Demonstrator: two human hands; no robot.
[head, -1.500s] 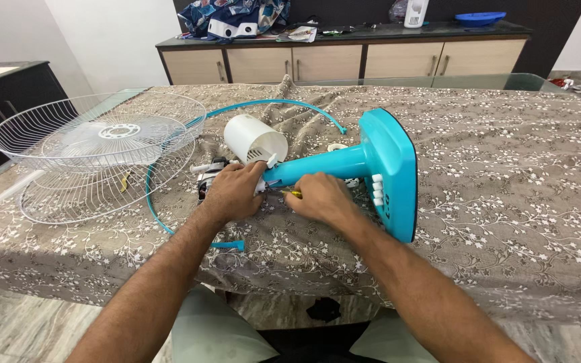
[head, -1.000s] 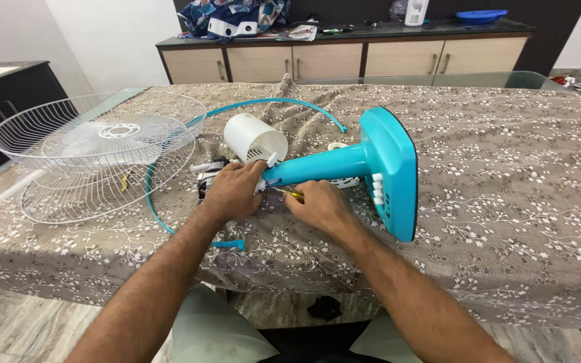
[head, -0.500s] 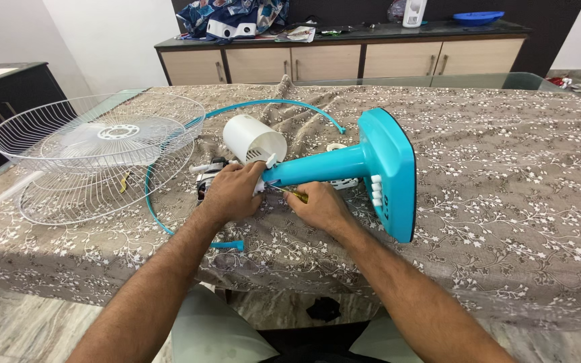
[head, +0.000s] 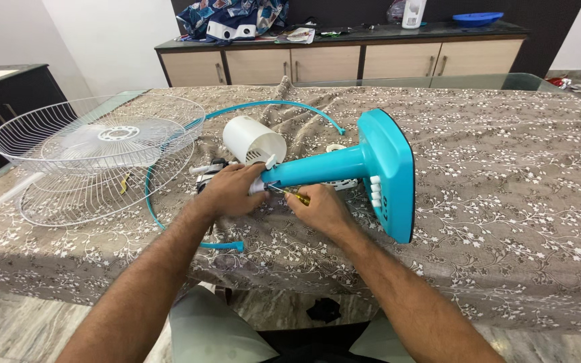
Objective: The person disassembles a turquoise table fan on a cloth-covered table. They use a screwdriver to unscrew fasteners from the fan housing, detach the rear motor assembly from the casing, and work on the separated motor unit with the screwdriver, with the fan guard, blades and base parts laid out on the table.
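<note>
A turquoise fan stand (head: 371, 165) lies on its side on the cloth-covered table (head: 506, 175), its base facing right. My left hand (head: 228, 192) grips the fan's motor end where the stand's neck joins it. My right hand (head: 317, 207) holds a small yellow-handled screwdriver (head: 293, 195), its tip at the underside of the neck by my left fingers. A white cylindrical motor cover (head: 253, 140) lies just behind the neck.
Two white wire fan guards (head: 95, 151) with the pale blade between them rest at the left. A turquoise rim ring (head: 270, 104) curves over the cloth. A wooden sideboard (head: 344, 60) with clutter stands behind the table.
My right hand has slid slightly right and down along the neck with the screwdriver, showing more of its yellow handle. My left hand keeps its grip on the motor end.
</note>
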